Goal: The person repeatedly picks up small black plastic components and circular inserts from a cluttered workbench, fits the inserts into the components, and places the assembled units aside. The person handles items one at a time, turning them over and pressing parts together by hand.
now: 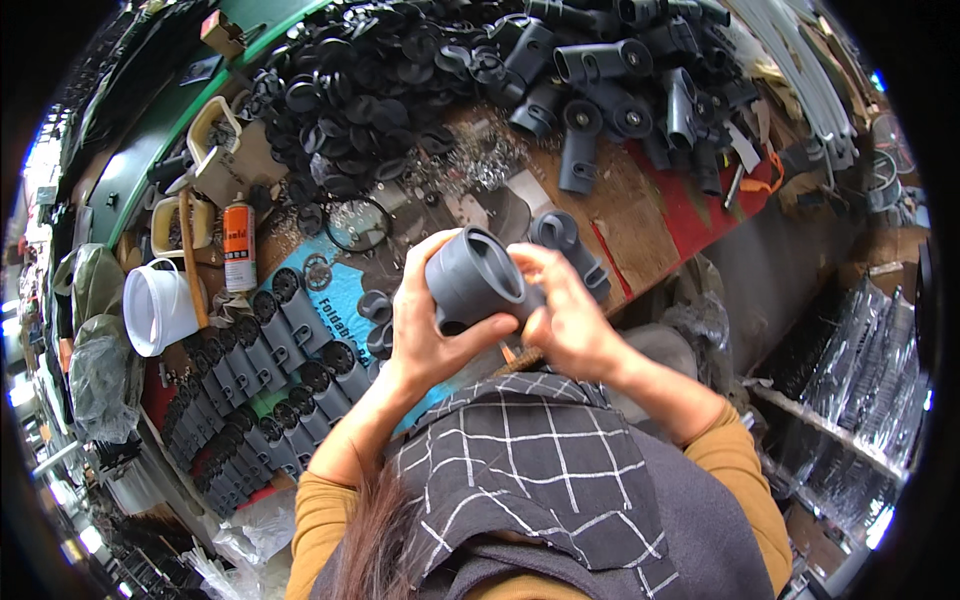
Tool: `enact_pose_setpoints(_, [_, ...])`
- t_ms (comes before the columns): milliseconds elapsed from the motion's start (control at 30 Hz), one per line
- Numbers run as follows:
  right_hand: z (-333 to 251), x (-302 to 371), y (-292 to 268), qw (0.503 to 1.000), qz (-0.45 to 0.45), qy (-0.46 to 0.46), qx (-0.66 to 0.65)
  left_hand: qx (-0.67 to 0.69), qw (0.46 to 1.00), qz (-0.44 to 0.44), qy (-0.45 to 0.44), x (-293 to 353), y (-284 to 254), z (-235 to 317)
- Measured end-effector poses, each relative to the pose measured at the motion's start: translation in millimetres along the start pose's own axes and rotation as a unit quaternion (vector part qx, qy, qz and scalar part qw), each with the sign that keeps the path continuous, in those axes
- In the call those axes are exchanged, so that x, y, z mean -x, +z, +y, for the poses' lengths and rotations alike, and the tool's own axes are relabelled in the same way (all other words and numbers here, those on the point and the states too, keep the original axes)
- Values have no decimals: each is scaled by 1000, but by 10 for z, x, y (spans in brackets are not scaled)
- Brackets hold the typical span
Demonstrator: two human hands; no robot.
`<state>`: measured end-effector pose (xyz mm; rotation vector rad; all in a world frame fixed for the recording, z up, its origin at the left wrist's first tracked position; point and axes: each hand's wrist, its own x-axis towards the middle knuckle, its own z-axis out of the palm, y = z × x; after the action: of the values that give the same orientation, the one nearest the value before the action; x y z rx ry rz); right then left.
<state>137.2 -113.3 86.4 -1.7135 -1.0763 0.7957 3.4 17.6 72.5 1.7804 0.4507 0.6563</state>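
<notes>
Since it seemingly needs steadying, the left hand [418, 335] clamps fingers round a grey tube [462, 282]. The right hand [570, 318] clamps fingers at its 4 o'clock.

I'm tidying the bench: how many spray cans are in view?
1 that I can see: an orange-and-white spray can, just right of the white bucket at the picture's left. Others may be hidden.

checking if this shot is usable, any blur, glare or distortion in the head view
Head view: black corners and fisheye-bent edges; glare on the clear plastic wrapping at right; the right hand looks slightly soft, the gray tube part sharper.
</notes>
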Motion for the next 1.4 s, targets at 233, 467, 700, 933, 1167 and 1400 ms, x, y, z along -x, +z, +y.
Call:
enact_pose_setpoints(233, [19,214,283,989,-84,118,-22,46,991,113,-63,12,157,-208])
enact_pose_setpoints(467, [132,198,377,991,-32,120,49,413,822,166,-356,11,337,-355])
enact_pose_setpoints(700, [259,74,230,983,132,-3,131,325,914,125,-207,162,411,-420])
enact_pose_setpoints(933, [333,89,247,992,74,-43,94,356,887,74,-284,196,463,-402])
enact_pose_setpoints(1167, [430,124,177,975,56,-110,185,426,828,79,-355,183,471,-412])
enact_pose_setpoints(1400, [372,442,479,988,-13,71,138,465,789,171,-365,75,419,-614])
